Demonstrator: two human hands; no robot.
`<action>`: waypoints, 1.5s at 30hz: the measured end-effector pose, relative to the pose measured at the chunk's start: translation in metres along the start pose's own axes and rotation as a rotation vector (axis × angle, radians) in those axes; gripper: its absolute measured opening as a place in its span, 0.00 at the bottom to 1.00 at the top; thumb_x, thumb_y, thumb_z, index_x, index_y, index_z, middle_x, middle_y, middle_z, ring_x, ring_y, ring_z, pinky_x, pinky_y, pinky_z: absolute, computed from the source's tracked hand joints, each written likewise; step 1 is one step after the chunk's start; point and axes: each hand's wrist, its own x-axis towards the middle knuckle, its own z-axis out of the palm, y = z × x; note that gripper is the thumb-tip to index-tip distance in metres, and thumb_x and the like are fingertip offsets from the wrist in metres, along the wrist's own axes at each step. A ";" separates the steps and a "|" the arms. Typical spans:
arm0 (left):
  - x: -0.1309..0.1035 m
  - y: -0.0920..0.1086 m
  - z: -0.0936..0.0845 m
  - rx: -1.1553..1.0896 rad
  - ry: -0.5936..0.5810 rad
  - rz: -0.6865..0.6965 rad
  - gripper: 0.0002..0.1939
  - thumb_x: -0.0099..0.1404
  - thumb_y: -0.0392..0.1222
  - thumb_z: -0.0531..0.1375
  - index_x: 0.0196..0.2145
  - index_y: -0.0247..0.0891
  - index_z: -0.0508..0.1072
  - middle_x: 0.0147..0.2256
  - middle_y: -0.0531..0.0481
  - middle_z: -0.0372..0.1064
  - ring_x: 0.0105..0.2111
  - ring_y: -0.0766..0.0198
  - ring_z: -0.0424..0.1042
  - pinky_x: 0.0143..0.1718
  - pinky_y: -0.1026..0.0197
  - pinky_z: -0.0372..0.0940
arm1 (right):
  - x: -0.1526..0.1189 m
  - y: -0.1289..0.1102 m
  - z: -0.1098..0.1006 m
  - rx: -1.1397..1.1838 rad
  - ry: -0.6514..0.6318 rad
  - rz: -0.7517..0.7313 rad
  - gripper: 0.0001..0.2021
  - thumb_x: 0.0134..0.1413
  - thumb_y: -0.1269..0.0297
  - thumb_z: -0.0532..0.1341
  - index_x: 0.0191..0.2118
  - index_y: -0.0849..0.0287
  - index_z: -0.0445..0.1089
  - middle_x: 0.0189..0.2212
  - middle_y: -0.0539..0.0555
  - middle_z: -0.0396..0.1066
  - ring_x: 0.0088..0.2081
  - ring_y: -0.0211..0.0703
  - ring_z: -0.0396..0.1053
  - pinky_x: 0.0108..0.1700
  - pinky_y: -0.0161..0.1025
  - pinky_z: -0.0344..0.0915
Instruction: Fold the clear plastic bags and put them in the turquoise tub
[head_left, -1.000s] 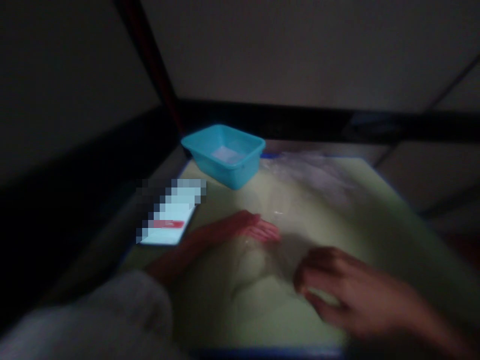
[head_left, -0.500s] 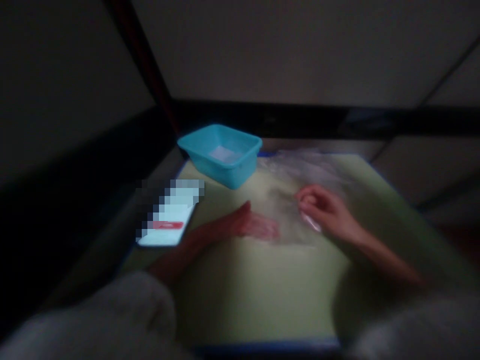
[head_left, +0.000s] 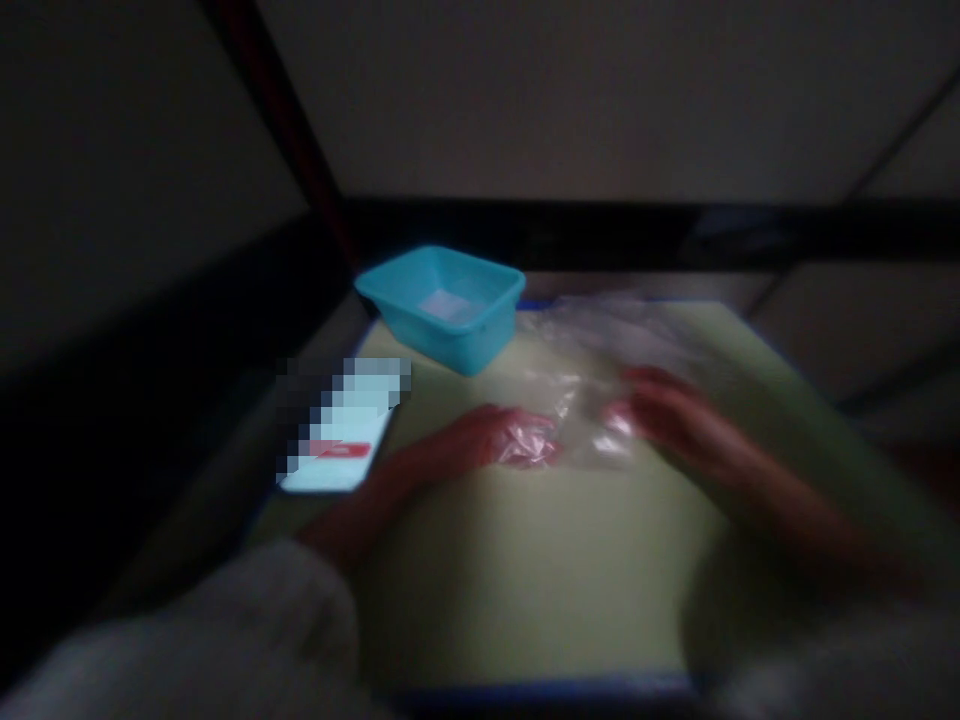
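A clear plastic bag [head_left: 589, 430] lies crinkled between my two hands, shiny where light catches it. My left hand [head_left: 517, 435] reaches in from the left, its fingers stretched out and covered by the film; they seem to be inside the bag. At the bag's right side is my right hand [head_left: 652, 400], blurred, with fingers bent and closed on the plastic. Behind my hands, more clear plastic [head_left: 615, 325] is spread near the table's far edge.
The yellowish table [head_left: 517, 580] has a blue edge. At its back left stands a turquoise plastic basket [head_left: 472, 345] with a pale flat piece [head_left: 444, 304] inside. A lit phone [head_left: 337, 440], partly pixelated, lies at the left. The room is dim, with a wall behind.
My right hand has turned over, palm now downward, and shifted slightly right. The left hand has rolled with its thumb lowered. The plastic between them has bunched up and catches more light.
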 end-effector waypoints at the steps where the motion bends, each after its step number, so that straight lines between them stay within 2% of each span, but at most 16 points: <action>1: 0.000 -0.003 -0.001 -0.086 -0.038 -0.011 0.21 0.64 0.49 0.56 0.52 0.36 0.70 0.48 0.39 0.71 0.48 0.51 0.71 0.51 0.51 0.60 | -0.003 0.001 0.000 -0.029 0.014 0.009 0.17 0.47 0.61 0.63 0.43 0.55 0.61 0.30 0.52 0.75 0.32 0.42 0.74 0.33 0.37 0.69; 4: 0.002 -0.013 -0.007 -0.294 -0.121 -0.062 0.23 0.68 0.51 0.50 0.54 0.33 0.67 0.51 0.35 0.68 0.49 0.50 0.70 0.52 0.49 0.59 | -0.008 0.004 0.001 -0.159 -0.019 -0.035 0.23 0.39 0.64 0.66 0.44 0.56 0.60 0.27 0.49 0.72 0.28 0.41 0.72 0.28 0.36 0.67; 7: 0.002 -0.017 -0.014 -0.373 -0.111 -0.086 0.24 0.68 0.50 0.50 0.54 0.31 0.67 0.51 0.33 0.68 0.49 0.50 0.70 0.53 0.50 0.58 | -0.010 0.005 0.005 -0.273 -0.086 -0.119 0.22 0.35 0.65 0.66 0.41 0.57 0.60 0.22 0.45 0.67 0.21 0.36 0.65 0.21 0.33 0.59; 12: 0.002 -0.012 -0.016 -0.479 -0.100 -0.167 0.23 0.67 0.49 0.51 0.52 0.28 0.68 0.50 0.33 0.68 0.49 0.51 0.70 0.53 0.51 0.58 | -0.012 0.006 0.012 -0.368 -0.062 -0.215 0.17 0.44 0.60 0.62 0.39 0.57 0.58 0.22 0.45 0.64 0.18 0.32 0.60 0.17 0.30 0.53; 17: 0.001 -0.003 -0.010 -0.570 -0.087 -0.250 0.20 0.67 0.46 0.51 0.47 0.27 0.70 0.47 0.33 0.71 0.47 0.51 0.71 0.52 0.51 0.58 | -0.011 0.011 0.015 -0.455 -0.053 -0.257 0.14 0.49 0.58 0.59 0.39 0.57 0.57 0.24 0.46 0.64 0.19 0.33 0.62 0.17 0.31 0.54; 23: 0.000 0.001 -0.009 -0.605 -0.109 -0.242 0.20 0.68 0.47 0.51 0.48 0.28 0.69 0.49 0.34 0.69 0.50 0.52 0.69 0.52 0.52 0.58 | -0.006 0.018 0.013 -0.482 -0.081 -0.272 0.14 0.50 0.58 0.58 0.40 0.57 0.56 0.23 0.45 0.63 0.19 0.35 0.64 0.19 0.33 0.57; 25: -0.001 0.006 -0.009 -0.589 -0.084 -0.255 0.19 0.67 0.47 0.52 0.47 0.29 0.69 0.48 0.35 0.70 0.49 0.52 0.70 0.52 0.52 0.59 | -0.005 0.018 0.012 -0.490 -0.086 -0.265 0.14 0.50 0.57 0.58 0.39 0.57 0.56 0.23 0.45 0.64 0.19 0.35 0.64 0.19 0.33 0.57; 28: -0.004 0.010 -0.011 -0.485 0.025 -0.263 0.17 0.65 0.46 0.55 0.46 0.31 0.69 0.46 0.36 0.72 0.45 0.53 0.72 0.48 0.54 0.63 | -0.006 0.017 0.012 -0.507 -0.088 -0.257 0.14 0.50 0.58 0.58 0.40 0.56 0.56 0.22 0.45 0.64 0.19 0.35 0.64 0.19 0.33 0.58; 32: -0.004 0.006 -0.016 -0.195 0.315 -0.188 0.18 0.60 0.44 0.61 0.46 0.31 0.67 0.40 0.37 0.74 0.39 0.54 0.75 0.41 0.55 0.67 | -0.005 0.017 0.010 -0.518 -0.059 -0.257 0.14 0.48 0.60 0.58 0.40 0.57 0.56 0.23 0.45 0.64 0.19 0.35 0.64 0.19 0.33 0.59; 35: 0.000 0.001 -0.016 -0.058 0.507 -0.123 0.29 0.55 0.38 0.65 0.51 0.35 0.59 0.31 0.48 0.75 0.31 0.59 0.76 0.33 0.59 0.68 | -0.003 0.019 0.008 -0.532 -0.037 -0.254 0.13 0.47 0.62 0.58 0.39 0.57 0.57 0.23 0.45 0.64 0.19 0.35 0.64 0.19 0.32 0.59; 37: 0.001 0.000 -0.013 0.042 0.596 -0.074 0.35 0.51 0.35 0.67 0.54 0.37 0.56 0.25 0.55 0.73 0.25 0.62 0.74 0.28 0.63 0.66 | -0.003 0.019 0.008 -0.550 -0.021 -0.252 0.12 0.47 0.62 0.58 0.38 0.57 0.57 0.23 0.46 0.64 0.18 0.35 0.64 0.18 0.32 0.59; 40: 0.002 0.003 -0.004 0.166 0.682 0.002 0.36 0.47 0.31 0.66 0.53 0.36 0.57 0.21 0.60 0.68 0.21 0.65 0.70 0.24 0.66 0.63 | -0.003 0.018 0.008 -0.574 -0.005 -0.243 0.13 0.45 0.62 0.58 0.38 0.57 0.57 0.24 0.46 0.65 0.18 0.36 0.65 0.17 0.33 0.59; 45: 0.000 0.012 0.006 0.222 0.755 0.047 0.37 0.49 0.31 0.64 0.55 0.38 0.54 0.23 0.61 0.66 0.20 0.68 0.70 0.23 0.67 0.62 | -0.002 0.017 0.008 -0.493 -0.007 -0.239 0.17 0.42 0.62 0.60 0.39 0.57 0.57 0.23 0.45 0.64 0.19 0.36 0.65 0.19 0.33 0.59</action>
